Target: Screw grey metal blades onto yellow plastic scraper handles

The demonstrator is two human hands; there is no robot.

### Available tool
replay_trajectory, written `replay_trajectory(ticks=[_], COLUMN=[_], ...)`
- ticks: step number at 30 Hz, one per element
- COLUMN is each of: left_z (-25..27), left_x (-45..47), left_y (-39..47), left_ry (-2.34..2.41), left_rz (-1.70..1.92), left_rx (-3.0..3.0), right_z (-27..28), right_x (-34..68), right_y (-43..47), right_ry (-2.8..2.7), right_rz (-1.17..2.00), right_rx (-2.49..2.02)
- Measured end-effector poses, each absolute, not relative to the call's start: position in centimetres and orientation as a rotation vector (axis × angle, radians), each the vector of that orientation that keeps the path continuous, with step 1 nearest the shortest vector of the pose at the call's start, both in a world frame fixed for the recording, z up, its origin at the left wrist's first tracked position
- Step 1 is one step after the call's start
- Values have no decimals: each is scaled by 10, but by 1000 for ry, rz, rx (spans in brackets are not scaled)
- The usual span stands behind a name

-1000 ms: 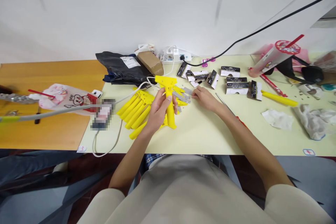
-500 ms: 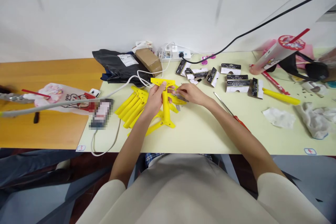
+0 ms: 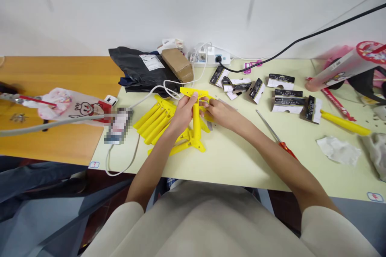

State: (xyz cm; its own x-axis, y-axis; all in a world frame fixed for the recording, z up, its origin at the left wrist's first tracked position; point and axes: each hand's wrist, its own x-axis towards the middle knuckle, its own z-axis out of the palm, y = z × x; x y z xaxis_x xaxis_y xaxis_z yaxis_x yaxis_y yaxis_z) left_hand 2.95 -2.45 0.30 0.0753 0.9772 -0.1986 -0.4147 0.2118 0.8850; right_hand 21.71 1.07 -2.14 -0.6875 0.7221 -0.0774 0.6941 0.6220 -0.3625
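Note:
My left hand (image 3: 183, 113) is closed around the upper end of a yellow plastic handle (image 3: 197, 125) with a wide flared head, its thumb pressed on top. The handle points down toward me, its lower end over other yellow parts. Just to its right, the bent fingers of my right hand (image 3: 219, 112) are pinched together beside the flared head; whatever they hold is hidden. Left of my hands, several similar yellow handles (image 3: 152, 122) lie side by side on the table. Grey flat pieces (image 3: 210, 126) show partly below my right fingers.
Right of my hands lies a red-handled screwdriver (image 3: 279, 139). Several black-and-white card sleeves (image 3: 288, 103) are behind it, one by a yellow handle (image 3: 345, 122). A phone (image 3: 119, 125) with a white cable, a black parcel bag (image 3: 143, 72) and a power strip (image 3: 208, 55) surround the work spot.
The view has shifted, so the things on the right sit farther right and lower. My right hand has moved slightly closer to the handle's head; my left hand keeps its hold.

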Motion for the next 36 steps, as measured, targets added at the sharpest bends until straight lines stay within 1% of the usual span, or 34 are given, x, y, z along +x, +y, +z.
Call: replay_trajectory(ticks=[3,5,7,10,12,15,18,24,28,32,36], left_z=[4,4,5,6,6,5,2,-1,-2,-7,-12], left_x=[33,36,41,51,60,73,83,90,91,90,86], left_y=[-20,-19,-20,-24,-28,-35,-41,-49,-53,-56,-58], left_ry=[927,900,895,901,884,854,822,791,826,851,835], left_rz=[1251,1272,1287,1307,1318,1330,1359,1432,1428,1420,1387], left_rx=[778,795,794,766,750,739,737,663,571,519,560], right_z=[-4,9,22,40,48,53,50,47,54,57,57], right_x=[231,242,252,260,260,255,249,239,243,248,256], right_y=[21,27,31,32,29,22,15,5,2,2,10], right_ry=[-2653,-2399,-1985,-1430,-1249,-1118,-1125,-1252,-1557,-1830,-1913], right_rz=[524,540,706,1053,1218,1365,1406,1395,1382,1235,1102], right_rx=[-1234,-1264,-1227,-1031,-912,-824,-817,-953,-1025,-1141,-1238])
